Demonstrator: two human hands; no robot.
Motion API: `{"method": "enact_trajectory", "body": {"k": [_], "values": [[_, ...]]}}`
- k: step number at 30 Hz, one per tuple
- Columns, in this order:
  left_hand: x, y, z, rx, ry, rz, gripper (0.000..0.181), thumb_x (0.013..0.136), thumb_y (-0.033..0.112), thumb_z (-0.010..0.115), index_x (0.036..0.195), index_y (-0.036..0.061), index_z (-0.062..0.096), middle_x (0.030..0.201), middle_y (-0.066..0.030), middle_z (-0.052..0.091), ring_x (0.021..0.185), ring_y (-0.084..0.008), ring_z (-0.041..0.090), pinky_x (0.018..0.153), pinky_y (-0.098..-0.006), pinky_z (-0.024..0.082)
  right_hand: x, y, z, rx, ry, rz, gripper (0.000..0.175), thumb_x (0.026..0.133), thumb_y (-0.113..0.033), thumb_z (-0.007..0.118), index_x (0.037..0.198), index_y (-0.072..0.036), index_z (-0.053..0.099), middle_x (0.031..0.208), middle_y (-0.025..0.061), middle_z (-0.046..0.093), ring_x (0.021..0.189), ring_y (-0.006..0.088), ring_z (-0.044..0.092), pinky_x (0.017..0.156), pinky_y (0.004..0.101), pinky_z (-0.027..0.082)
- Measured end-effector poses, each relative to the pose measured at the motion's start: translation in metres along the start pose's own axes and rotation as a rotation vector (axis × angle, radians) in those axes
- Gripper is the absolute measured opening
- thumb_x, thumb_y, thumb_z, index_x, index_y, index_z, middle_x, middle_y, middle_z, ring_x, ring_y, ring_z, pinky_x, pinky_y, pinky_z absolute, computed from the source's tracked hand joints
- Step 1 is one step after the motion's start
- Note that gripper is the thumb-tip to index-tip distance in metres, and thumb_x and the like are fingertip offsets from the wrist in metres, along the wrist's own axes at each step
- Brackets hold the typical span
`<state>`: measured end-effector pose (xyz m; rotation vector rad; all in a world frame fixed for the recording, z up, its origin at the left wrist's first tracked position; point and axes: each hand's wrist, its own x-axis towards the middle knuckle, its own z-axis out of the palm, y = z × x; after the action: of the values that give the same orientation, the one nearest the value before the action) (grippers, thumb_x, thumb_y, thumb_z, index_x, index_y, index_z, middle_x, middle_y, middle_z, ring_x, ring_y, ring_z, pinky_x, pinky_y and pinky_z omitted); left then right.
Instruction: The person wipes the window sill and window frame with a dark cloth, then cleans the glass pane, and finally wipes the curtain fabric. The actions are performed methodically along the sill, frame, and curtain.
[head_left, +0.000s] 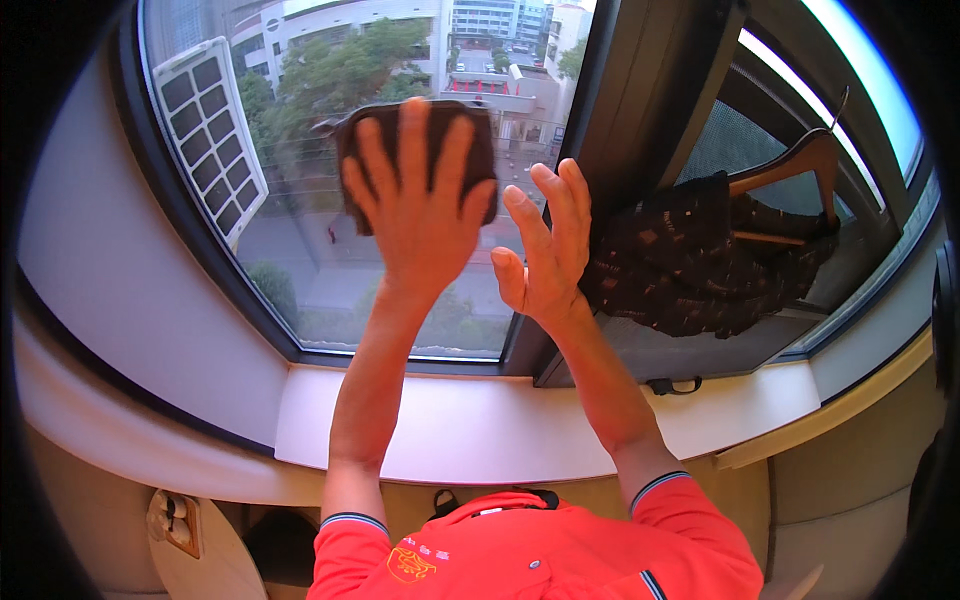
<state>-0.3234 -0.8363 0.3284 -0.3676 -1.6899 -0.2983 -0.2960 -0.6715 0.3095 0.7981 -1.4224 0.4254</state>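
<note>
My left hand (424, 195) lies flat with its fingers spread on a dark brown cloth (480, 161), which is against the window pane (315, 225). The palm side is hidden. My right hand (551, 240) is raised just to the right of the cloth, near the dark window frame (615, 90), its fingers apart and slightly bent. Nothing is in it. Both forearms reach up over the white windowsill (487, 427).
A dark patterned garment (675, 262) hangs on a wooden hanger (787, 165) at the right. A white-framed grid panel (214, 139) is at the pane's left. A small black strap (675, 386) lies on the sill. A board-like surface (195, 555) stands at the lower left.
</note>
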Motion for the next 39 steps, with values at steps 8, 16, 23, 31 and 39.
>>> {"method": "enact_trajectory", "body": {"k": [8,16,23,31,39], "values": [[-0.009,0.026,0.012,-0.019,-0.009,0.011,0.056,0.107,0.049,0.059,0.159,0.0283,0.059,0.179,-0.0137,0.036,0.16,-0.0574,0.028,0.121,-0.0781,0.02,0.001,0.0,0.0,-0.079,-0.015,-0.006,0.049,0.114,-0.043,0.053,0.143,-0.006,0.067,0.15,0.0262,0.058,0.142,0.0523,0.053,0.113,0.0611,0.047],[-0.089,0.007,0.015,-0.069,-0.095,-0.013,0.044,0.108,0.049,0.061,0.148,0.0309,0.068,0.171,-0.0118,0.048,0.154,-0.0552,0.038,0.12,-0.0779,0.019,0.005,0.0,0.003,-0.165,-0.038,-0.039,0.05,0.114,-0.044,0.053,0.139,-0.004,0.068,0.147,0.0274,0.058,0.137,0.0534,0.055,0.108,0.0616,0.049],[-0.116,0.005,0.003,-0.104,-0.127,-0.002,0.048,0.108,0.049,0.062,0.15,0.0275,0.066,0.172,-0.0157,0.044,0.154,-0.0576,0.034,0.118,-0.0791,0.019,0.01,0.0,0.005,-0.197,-0.055,-0.06,0.05,0.114,-0.047,0.054,0.138,-0.006,0.069,0.143,0.0266,0.061,0.135,0.0515,0.057,0.104,0.0605,0.048],[-0.052,-0.005,0.011,-0.063,-0.04,-0.011,0.05,0.109,0.05,0.058,0.154,0.0275,0.062,0.172,-0.0183,0.042,0.153,-0.0598,0.033,0.116,-0.0793,0.021,0.006,0.004,0.009,-0.146,-0.036,-0.046,0.047,0.113,-0.05,0.054,0.138,-0.013,0.071,0.149,0.0211,0.06,0.142,0.0477,0.054,0.107,0.0594,0.046],[-0.243,0.026,0.008,-0.087,-0.318,-0.154,0.05,0.109,0.048,0.062,0.15,0.0193,0.062,0.17,-0.0306,0.035,0.153,-0.0683,0.022,0.116,-0.0872,0.016,0.006,0.002,0.005,-0.068,-0.076,-0.025,0.046,0.103,-0.044,0.071,0.138,-0.014,0.071,0.148,0.0195,0.061,0.143,0.0462,0.052,0.109,0.0577,0.043]]}}
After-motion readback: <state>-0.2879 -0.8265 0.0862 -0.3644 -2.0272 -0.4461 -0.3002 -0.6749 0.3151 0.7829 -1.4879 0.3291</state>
